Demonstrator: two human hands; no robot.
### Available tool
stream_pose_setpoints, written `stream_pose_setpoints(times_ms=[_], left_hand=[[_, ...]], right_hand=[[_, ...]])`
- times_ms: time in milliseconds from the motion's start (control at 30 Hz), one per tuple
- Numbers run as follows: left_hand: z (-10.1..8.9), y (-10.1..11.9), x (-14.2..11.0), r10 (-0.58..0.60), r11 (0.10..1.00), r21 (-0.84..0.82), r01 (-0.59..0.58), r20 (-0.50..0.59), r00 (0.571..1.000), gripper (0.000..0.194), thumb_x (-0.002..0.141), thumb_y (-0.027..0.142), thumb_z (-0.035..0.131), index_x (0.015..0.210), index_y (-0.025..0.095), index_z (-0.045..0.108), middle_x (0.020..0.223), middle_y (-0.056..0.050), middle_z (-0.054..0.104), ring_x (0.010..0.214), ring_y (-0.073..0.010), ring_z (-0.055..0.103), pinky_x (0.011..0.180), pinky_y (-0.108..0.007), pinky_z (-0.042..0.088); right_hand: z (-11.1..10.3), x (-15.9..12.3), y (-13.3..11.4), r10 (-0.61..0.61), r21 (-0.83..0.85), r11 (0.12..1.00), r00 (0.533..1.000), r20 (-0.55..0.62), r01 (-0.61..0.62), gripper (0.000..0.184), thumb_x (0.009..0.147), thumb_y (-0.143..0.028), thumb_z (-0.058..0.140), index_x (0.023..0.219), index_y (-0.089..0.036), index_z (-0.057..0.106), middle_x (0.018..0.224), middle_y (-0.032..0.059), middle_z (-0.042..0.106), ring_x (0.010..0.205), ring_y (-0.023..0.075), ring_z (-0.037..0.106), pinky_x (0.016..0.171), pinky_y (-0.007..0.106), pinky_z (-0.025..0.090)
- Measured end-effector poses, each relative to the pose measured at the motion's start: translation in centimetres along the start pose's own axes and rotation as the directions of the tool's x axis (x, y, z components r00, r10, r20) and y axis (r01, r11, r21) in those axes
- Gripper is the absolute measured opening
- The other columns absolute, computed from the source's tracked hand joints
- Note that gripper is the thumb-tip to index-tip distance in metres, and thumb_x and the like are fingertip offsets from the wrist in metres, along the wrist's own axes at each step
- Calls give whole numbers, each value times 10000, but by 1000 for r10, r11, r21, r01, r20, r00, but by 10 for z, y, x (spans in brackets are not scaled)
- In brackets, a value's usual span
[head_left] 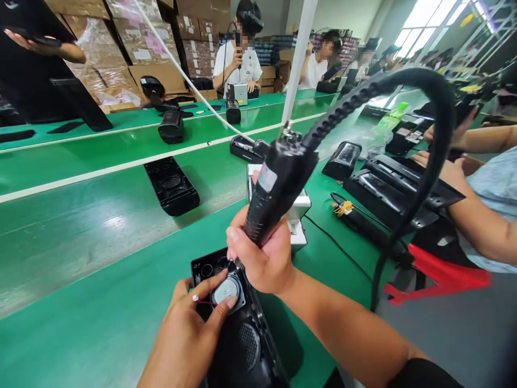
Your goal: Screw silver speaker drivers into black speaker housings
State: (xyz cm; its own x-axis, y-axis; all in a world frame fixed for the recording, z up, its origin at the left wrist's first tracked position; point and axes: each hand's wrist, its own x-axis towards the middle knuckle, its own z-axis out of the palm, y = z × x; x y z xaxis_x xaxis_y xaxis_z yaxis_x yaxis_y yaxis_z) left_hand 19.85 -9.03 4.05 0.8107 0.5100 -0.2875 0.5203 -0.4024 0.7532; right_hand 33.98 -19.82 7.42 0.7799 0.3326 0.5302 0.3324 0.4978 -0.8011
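My right hand (266, 253) is wrapped round a black electric screwdriver (278, 188) with a thick cable curving up and over to the right. Its tip points down at the corner of a round silver speaker driver (226, 291). The driver sits in a black plastic speaker housing (246, 345) that lies open on the green bench in front of me. With thumb and index finger, my left hand (194, 318) grips the driver's edges. A red wire with a small white connector shows by the left fingers. The screwdriver's very tip is partly hidden by my fingers.
White boxes (299, 234) stand behind the screwdriver. Another black housing (173, 186) lies on the green conveyor belt (81, 231). To the right are stacked black housings (391, 194), a red bracket (440, 275) and a co-worker's arms (480, 199). More people sit across the line.
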Motion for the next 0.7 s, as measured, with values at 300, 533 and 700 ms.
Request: stream_pose_setpoints(times_ms=[300, 533, 700], left_hand=[[-3, 9, -3, -12, 1000, 3, 12, -35, 999, 705, 709, 764, 683, 1241, 319, 804, 1146, -81, 543, 1015, -331, 660, 1035, -581, 522], [-2, 7, -1, 2, 998, 58, 0, -23, 1000, 709, 758, 756, 646, 1254, 271, 792, 1127, -87, 538, 957, -308, 646, 1002, -568, 531], [-3, 0, -1, 56, 996, 65, -56, 3, 998, 644, 839, 720, 636, 1281, 267, 757, 1103, -66, 554, 950, -279, 643, 969, -508, 547]], right_hand=[[4, 0, 5, 67, -69, 995, 998, 14, -65, 315, 853, -296, 742, 1047, -248, 500, 678, -82, 586, 526, 117, 562, 552, 285, 512], [2, -3, 8, 72, -63, 996, 996, 58, -69, 403, 844, -302, 754, 1137, -262, 481, 681, -83, 576, 539, 138, 545, 571, 312, 497], [0, -5, 3, -5, -50, 999, 985, 171, 14, 286, 861, -291, 699, 1050, -272, 485, 730, -58, 526, 612, 142, 517, 649, 324, 543]])
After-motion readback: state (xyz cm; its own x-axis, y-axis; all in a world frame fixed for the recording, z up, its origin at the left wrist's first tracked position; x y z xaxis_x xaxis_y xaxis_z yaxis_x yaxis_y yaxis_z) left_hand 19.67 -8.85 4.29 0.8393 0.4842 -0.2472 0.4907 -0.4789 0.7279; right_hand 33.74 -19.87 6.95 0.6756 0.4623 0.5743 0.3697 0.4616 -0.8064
